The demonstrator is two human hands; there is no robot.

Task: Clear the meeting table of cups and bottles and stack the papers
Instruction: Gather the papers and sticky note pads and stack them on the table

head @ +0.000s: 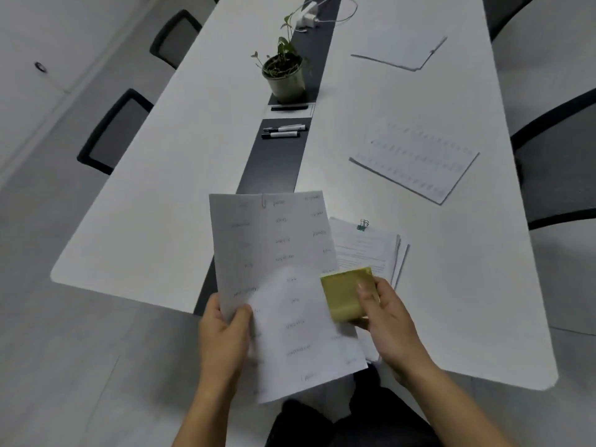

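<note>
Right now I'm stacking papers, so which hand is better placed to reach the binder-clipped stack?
Probably the right hand: it is beside the binder-clipped stack, though it must first drop the yellow sticky pad it grips. The left hand holds the paper-clipped sheet, farther away.

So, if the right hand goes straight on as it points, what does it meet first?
Probably the sheet in the left hand; depth is unclear, so maybe the stack on the table.
</note>
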